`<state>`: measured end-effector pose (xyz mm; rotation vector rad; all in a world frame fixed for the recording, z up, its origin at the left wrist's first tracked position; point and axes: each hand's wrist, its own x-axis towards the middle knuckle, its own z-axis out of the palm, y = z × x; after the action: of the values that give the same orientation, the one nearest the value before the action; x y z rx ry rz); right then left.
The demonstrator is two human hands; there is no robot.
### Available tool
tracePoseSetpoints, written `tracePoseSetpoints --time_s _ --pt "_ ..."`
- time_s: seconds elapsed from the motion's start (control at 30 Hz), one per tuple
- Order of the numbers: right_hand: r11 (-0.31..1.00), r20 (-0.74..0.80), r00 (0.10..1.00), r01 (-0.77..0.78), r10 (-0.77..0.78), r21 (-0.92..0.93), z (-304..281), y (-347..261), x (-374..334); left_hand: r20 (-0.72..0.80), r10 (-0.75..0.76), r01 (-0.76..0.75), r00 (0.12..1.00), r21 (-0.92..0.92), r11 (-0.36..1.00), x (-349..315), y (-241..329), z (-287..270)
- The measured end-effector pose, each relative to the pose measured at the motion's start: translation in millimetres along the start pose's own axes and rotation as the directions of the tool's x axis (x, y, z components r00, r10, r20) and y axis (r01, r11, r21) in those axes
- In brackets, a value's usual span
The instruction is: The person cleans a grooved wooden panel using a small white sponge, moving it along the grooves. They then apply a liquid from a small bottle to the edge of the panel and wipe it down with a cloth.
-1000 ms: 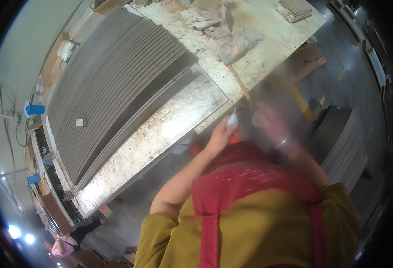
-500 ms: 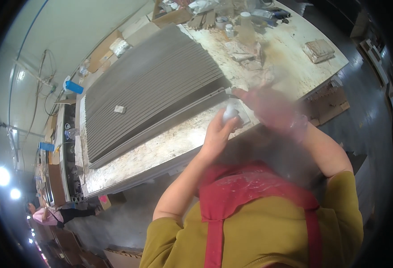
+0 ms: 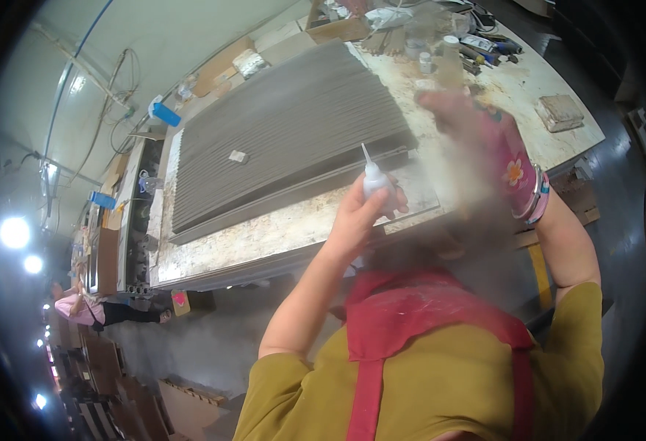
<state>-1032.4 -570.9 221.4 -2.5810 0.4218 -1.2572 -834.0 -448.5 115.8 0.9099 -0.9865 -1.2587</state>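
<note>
My bare left hand (image 3: pixel 360 213) is wrapped round a small white squeeze bottle (image 3: pixel 374 181) at the table's near edge. Its thin nozzle points up and away from me. Beyond it lies a wide stack of dark grey ridged panels (image 3: pixel 286 132), with a small white scrap (image 3: pixel 238 156) on top. My right hand (image 3: pixel 503 147) wears a pink flowered glove and hangs over the table to the right of the panels. Haze and motion blur smear its fingers, so whether they hold anything cannot be seen.
The pale, stained worktable (image 3: pixel 257 231) carries a folded wad (image 3: pixel 560 113) at the right. Capped bottles (image 3: pixel 451 62) and several hand tools (image 3: pixel 485 50) stand at the back. Blue bottles (image 3: pixel 166 114) are at the left. Another person (image 3: pixel 80 307) is far left.
My right hand has lifted away from the panels' near right corner, up and to the right. The squeeze bottle in my left hand now shows its nozzle upright. The view has shifted somewhat.
</note>
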Motion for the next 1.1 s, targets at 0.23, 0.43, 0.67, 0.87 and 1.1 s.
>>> tracePoseSetpoints --time_s 0.23,0.43,0.67,0.87,1.1 --pt "0.995 0.036 0.995 -0.089 0.090 -0.034 7 24 -35 0.012 -0.023 0.024 1.000 -0.094 0.995 -7 -3 -5" --pt "0.885 0.127 0.876 -0.454 0.464 -0.106 26 72 -127 -0.050 -0.287 0.291 0.957 0.127 0.948 -11 -91 -13" --pt "0.714 0.256 0.671 -0.609 0.696 -0.346 62 39 -206 0.084 -0.451 0.425 0.889 0.219 0.878 -17 -260 -17" --pt "0.745 0.140 0.732 -0.647 0.666 -0.161 96 55 -260 0.017 -0.396 0.363 0.918 0.366 0.857 9 -287 -5" --pt "0.745 0.104 0.750 -0.612 0.653 -0.266 117 66 -270 0.000 -0.365 0.343 0.931 0.341 0.875 22 -281 4"
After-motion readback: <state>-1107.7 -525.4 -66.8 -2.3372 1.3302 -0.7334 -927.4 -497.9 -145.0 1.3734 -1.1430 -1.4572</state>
